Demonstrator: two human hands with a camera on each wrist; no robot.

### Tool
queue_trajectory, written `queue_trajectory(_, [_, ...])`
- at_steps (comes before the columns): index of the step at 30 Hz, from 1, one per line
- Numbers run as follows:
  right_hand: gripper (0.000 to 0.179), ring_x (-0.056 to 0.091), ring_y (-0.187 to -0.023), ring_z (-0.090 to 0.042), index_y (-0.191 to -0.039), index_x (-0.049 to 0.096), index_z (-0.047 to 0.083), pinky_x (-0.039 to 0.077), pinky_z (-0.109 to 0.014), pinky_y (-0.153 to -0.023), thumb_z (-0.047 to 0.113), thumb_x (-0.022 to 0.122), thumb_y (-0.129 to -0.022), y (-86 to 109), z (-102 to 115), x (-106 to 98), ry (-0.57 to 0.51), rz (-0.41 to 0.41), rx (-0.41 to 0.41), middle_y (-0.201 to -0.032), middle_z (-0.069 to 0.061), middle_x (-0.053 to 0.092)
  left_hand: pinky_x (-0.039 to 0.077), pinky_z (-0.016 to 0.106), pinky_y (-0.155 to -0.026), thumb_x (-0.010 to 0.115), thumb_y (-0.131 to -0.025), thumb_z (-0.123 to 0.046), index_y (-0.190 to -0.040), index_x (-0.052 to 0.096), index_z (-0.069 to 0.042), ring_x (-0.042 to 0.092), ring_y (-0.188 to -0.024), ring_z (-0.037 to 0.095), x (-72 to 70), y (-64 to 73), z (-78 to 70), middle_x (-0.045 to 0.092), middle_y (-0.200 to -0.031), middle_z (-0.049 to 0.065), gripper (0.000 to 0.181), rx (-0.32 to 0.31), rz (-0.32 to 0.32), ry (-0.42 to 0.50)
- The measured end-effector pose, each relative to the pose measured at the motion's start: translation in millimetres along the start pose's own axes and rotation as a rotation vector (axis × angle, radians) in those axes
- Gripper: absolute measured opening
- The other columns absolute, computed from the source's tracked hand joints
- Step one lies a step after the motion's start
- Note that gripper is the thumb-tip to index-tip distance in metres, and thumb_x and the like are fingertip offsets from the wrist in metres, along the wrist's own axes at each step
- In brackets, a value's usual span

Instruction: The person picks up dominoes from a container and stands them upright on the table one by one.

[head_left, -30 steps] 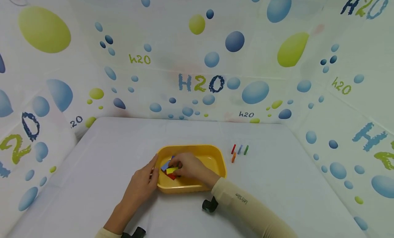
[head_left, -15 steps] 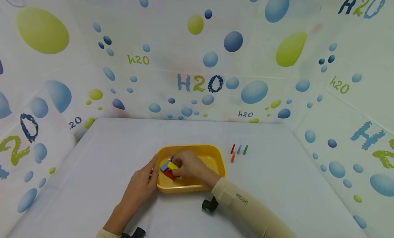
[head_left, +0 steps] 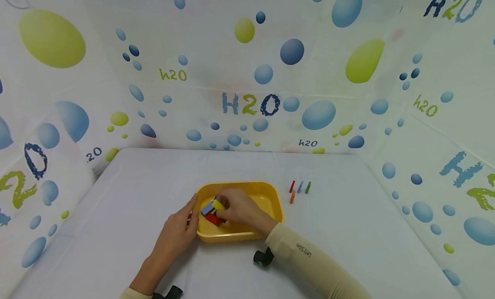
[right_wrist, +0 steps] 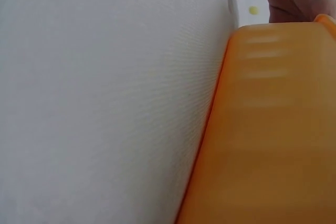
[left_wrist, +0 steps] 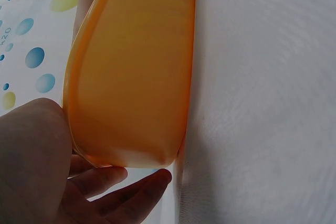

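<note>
A yellow plastic tray (head_left: 268, 186) stands on the white table. In its left part lies a small heap of blocks, among them a blue block (head_left: 207, 209) and a red block (head_left: 213, 219). My right hand (head_left: 239, 208) reaches into the tray and pinches a yellow block (head_left: 218, 204) just over the heap, partly covered by the fingers. My left hand (head_left: 179, 226) rests against the tray's left end. In the left wrist view its fairly straight fingers (left_wrist: 144, 198) lie along the end wall. The right wrist view shows mostly the tray's side wall (right_wrist: 273, 129), with the right hand's work hidden.
To the right of the tray several small sticks lie on the table: a red stick (head_left: 291, 186), a blue stick (head_left: 300, 187), a green stick (head_left: 307, 187) and an orange stick (head_left: 292, 197). A patterned curtain (head_left: 201, 41) encloses the table behind and at the sides.
The yellow block in my right hand has shifted slightly up and right, turning as it moves, and more of the red block shows. My left hand has stayed at the tray.
</note>
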State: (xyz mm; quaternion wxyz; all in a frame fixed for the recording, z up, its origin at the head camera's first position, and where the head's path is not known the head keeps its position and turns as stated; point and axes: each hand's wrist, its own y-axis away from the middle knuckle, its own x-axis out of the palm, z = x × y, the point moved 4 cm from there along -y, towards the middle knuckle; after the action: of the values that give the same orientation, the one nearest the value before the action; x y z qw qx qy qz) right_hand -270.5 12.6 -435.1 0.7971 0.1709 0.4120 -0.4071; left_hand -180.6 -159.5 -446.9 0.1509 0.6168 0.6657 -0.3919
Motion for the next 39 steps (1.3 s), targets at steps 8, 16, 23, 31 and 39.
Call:
queue_trajectory(8, [0.013,0.057,-0.076,-0.010,-0.098,0.068,0.014,0.052,-0.020,-0.070,0.013,0.080,-0.091,3.2,0.8,-4.2,-0.095,-0.070,-0.076,-0.083,0.009,0.063,0.060,0.042,-0.078,0.056,-0.105,-0.007,-0.155,0.044,0.004,0.072,-0.098,0.030,-0.4,0.3,-0.2,0.066,-0.129,0.025,0.052,0.003,-0.003,0.003])
queue_trajectory(16, [0.016,0.058,-0.076,-0.010,-0.094,0.068,0.013,0.053,-0.020,-0.071,0.014,0.083,-0.088,4.3,1.2,-7.2,-0.110,-0.109,-0.058,-0.081,0.009,0.063,0.060,0.043,-0.079,0.055,-0.106,-0.008,-0.155,0.043,0.003,0.072,-0.099,0.029,-0.2,-0.5,0.3,0.066,-0.131,0.024,0.052,-0.008,0.008,0.008])
queue_trajectory(23, [0.016,0.059,-0.079,-0.010,-0.094,0.068,0.013,0.054,-0.022,-0.074,0.012,0.083,-0.089,6.5,-0.2,-8.8,-0.167,-0.139,-0.102,-0.084,0.008,0.064,0.059,0.044,-0.080,0.055,-0.105,-0.008,-0.155,0.044,0.002,0.072,-0.100,0.029,-0.5,-0.1,0.2,0.065,-0.133,0.024,0.052,-0.006,0.003,0.004])
queue_trajectory(31, [0.012,0.060,-0.081,-0.011,-0.092,0.070,0.014,0.055,-0.025,-0.077,0.009,0.080,-0.089,14.0,0.6,-16.2,-0.257,-0.166,-0.101,-0.085,0.008,0.066,0.059,0.044,-0.082,0.054,-0.106,-0.009,-0.156,0.043,0.001,0.071,-0.100,0.028,0.6,0.6,0.4,0.065,-0.134,0.023,0.053,-0.014,0.010,0.003])
queue_trajectory(39, [0.015,0.059,-0.079,-0.013,-0.088,0.068,0.013,0.057,-0.028,-0.074,0.007,0.082,-0.086,21.1,-1.8,-21.3,-0.269,-0.206,-0.121,-0.082,0.007,0.065,0.060,0.043,-0.081,0.055,-0.106,-0.009,-0.156,0.043,0.001,0.071,-0.100,0.028,0.8,0.5,-0.6,0.065,-0.134,0.023,0.053,-0.025,0.010,-0.008])
